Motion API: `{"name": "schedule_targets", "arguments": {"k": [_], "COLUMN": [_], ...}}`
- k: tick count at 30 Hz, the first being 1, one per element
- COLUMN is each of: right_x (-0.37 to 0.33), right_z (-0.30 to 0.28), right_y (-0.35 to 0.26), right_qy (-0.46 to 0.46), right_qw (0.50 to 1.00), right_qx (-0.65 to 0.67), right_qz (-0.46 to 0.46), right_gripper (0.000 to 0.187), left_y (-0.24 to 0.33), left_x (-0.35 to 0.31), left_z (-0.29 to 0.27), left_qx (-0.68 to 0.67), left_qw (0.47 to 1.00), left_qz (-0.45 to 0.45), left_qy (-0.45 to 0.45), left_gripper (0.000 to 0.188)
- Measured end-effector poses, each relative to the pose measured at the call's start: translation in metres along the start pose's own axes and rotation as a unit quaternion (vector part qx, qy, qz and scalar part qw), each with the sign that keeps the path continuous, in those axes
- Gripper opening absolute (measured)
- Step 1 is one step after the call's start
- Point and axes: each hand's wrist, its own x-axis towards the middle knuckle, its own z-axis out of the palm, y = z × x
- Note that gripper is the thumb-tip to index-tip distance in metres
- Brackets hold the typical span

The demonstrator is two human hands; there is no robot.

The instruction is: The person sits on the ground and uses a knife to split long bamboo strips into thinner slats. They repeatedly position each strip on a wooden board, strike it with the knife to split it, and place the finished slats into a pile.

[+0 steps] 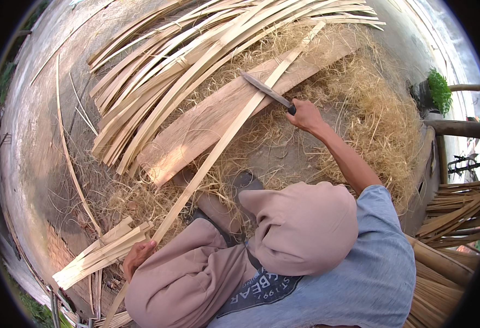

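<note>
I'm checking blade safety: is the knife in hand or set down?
In hand: the right hand grips the knife by its black handle, the blade crossing the long strip.

Dusty-pink cloth (180,279) hides part of the left hand (136,259), and the two together cover a stretch of the long, flat, pale wooden strip (218,148). The right hand (308,116) conceals much of the black-handled, grey-bladed knife (266,89). The upper edge crops the fanned beige strips (158,82); the lower edge crops the light-blue shirt (360,273). The black object at far right (463,163) is too small to identify.
</note>
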Motion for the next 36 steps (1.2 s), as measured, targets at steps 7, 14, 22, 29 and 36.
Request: {"name": "schedule_targets", "arguments": {"k": [7,14,22,29,36], "right_x": [0.042,-0.065,0.011,0.041,0.000], "right_z": [-0.040,-0.003,-0.063,-0.041,-0.040], "right_y": [0.068,-0.164,-0.026,0.013,-0.017], "right_qy": [0.037,-0.200,-0.027,-0.003,-0.018], "right_qw": [0.960,0.969,0.995,0.984,0.994], "right_qx": [0.044,0.131,-0.066,0.046,0.011], "right_qz": [0.273,-0.056,0.070,0.172,0.111], "right_gripper": [0.043,0.036,0.036,0.040,0.038], "left_y": [0.002,0.074,0.083,0.084,-0.017], "left_x": [0.038,0.096,0.124,0.112,0.069], "left_z": [0.010,0.129,0.140,0.139,0.062], "left_qx": [0.071,0.360,0.378,0.358,0.349], "left_qw": [0.994,0.817,0.786,0.792,0.798], "left_qz": [0.079,0.346,0.381,0.382,0.371], "left_qy": [-0.008,0.289,0.306,0.313,0.323], "left_gripper": [0.042,0.029,0.025,0.027,0.030]}}
